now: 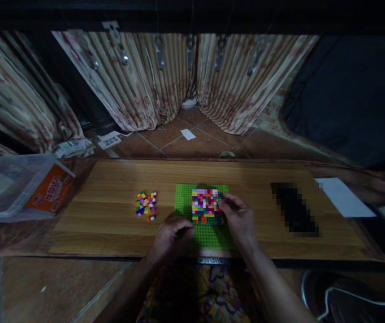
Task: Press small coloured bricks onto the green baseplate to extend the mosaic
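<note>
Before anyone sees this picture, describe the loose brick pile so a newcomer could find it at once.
Find the wooden table. On it, left of the green baseplate, lies the loose brick pile. Unlike the mosaic of bricks packed tightly on the baseplate, these lie jumbled directly on the wood.

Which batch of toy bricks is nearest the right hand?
The rectangular brick patch on the green baseplate, beside the right hand; the loose brick pile lies farther left.

Flat green baseplate (209, 237), multicoloured brick block (206, 206) atop, loose bricks (145, 204) left
</note>
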Available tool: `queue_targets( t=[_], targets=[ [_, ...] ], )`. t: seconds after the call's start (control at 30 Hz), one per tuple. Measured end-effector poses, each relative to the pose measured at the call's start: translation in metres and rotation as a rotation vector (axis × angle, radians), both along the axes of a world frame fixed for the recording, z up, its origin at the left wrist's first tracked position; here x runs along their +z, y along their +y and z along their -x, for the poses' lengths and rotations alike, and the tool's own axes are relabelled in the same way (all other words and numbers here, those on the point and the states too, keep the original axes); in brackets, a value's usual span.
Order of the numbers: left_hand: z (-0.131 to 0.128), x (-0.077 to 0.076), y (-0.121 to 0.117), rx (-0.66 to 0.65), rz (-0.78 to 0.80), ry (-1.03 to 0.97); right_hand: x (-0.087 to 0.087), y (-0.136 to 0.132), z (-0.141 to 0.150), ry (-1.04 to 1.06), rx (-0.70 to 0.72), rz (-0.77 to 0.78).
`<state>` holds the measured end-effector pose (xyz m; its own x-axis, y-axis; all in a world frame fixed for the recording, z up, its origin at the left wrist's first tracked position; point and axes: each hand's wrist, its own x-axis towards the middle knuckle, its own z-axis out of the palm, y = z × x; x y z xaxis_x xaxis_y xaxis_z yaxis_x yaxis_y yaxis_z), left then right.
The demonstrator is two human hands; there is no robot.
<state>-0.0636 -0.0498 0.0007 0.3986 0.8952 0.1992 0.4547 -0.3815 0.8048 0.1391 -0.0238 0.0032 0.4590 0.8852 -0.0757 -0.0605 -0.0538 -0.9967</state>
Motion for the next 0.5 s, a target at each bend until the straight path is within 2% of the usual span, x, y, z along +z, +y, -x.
queue_targets(
  t=[0.5],
  targets=[
    [-0.0030,0.0039,-0.0022,0.060,-0.016,0.024,-0.0034,-0.0015,-0.0014,0.136,-0.010,0.012]
  ],
)
